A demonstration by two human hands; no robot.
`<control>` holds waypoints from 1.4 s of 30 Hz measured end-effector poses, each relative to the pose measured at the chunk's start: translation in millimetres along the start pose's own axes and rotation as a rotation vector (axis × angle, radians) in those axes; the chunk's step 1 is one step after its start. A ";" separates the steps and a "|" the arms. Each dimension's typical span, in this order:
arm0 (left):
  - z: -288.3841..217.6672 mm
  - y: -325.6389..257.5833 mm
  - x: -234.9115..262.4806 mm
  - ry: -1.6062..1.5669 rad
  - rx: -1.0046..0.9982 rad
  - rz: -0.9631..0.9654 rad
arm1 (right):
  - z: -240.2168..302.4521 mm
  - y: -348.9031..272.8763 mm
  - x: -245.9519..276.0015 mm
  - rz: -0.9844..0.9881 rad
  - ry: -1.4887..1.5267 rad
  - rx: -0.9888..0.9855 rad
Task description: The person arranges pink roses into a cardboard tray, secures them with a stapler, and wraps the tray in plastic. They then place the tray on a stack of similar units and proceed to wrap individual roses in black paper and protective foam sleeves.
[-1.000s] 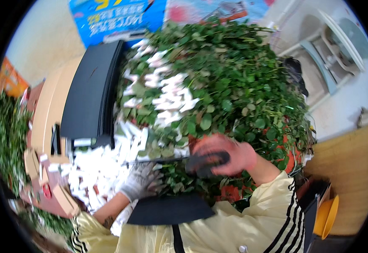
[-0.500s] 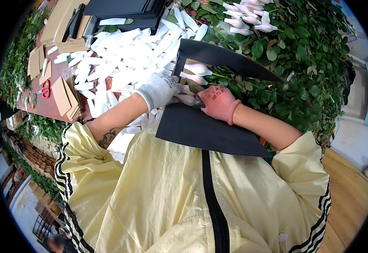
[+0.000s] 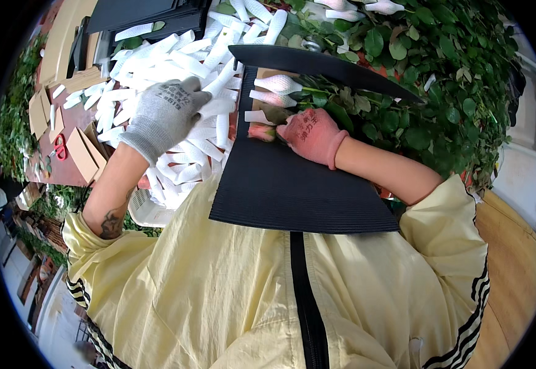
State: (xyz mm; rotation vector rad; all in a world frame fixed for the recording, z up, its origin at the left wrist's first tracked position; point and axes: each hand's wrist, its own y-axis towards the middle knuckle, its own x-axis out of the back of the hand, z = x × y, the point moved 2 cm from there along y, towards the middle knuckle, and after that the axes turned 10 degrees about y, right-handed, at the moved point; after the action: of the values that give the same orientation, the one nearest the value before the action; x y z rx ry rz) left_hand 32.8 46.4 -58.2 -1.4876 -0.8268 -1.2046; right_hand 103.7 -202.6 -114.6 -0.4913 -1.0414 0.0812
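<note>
My right hand (image 3: 308, 132), in a pink glove, is closed around the stem just below a bare pink rose head (image 3: 262, 131). The rose lies over a black corrugated sheet (image 3: 305, 190) in front of my body. Two rose heads in white mesh sleeves (image 3: 278, 84) lie side by side just beyond it, and a white sleeve end (image 3: 256, 117) shows between them and the bare rose. My left hand (image 3: 169, 111), in a grey-white glove, is over the heap of loose mesh sleeves (image 3: 182, 64). Its fingers appear pinched on the end of one white mesh sleeve (image 3: 219, 107).
A curved black flap (image 3: 323, 64) stands up beyond the roses. Leafy rose stems (image 3: 415, 123) spread across the right. At the left are red-handled scissors (image 3: 60, 147), cardboard pieces (image 3: 82, 157) and stacked black sheets (image 3: 148, 15). A white basket (image 3: 148, 209) sits by my left forearm.
My left hand has moved left, away from the roses, to the sleeve heap. The bare pink rose head now shows by my right hand, which keeps its hold and has shifted slightly.
</note>
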 end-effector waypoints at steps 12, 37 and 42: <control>-42.4 36.8 -42.7 -0.390 -0.119 -0.016 | 33.2 3.4 44.3 -0.501 0.041 0.318; -4.2 29.1 -10.3 0.082 0.070 0.147 | -13.0 -6.3 -1.0 -0.206 -0.085 -0.045; -44.5 31.4 4.7 -0.167 -0.242 0.073 | -12.7 -4.3 1.3 -0.177 -0.100 0.013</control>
State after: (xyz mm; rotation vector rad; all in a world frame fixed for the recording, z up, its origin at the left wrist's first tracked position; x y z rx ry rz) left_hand 51.1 -4.9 -62.7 -1.8201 -0.7491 -1.1684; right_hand 114.3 -210.4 -116.9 -0.3848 -1.1779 -0.0451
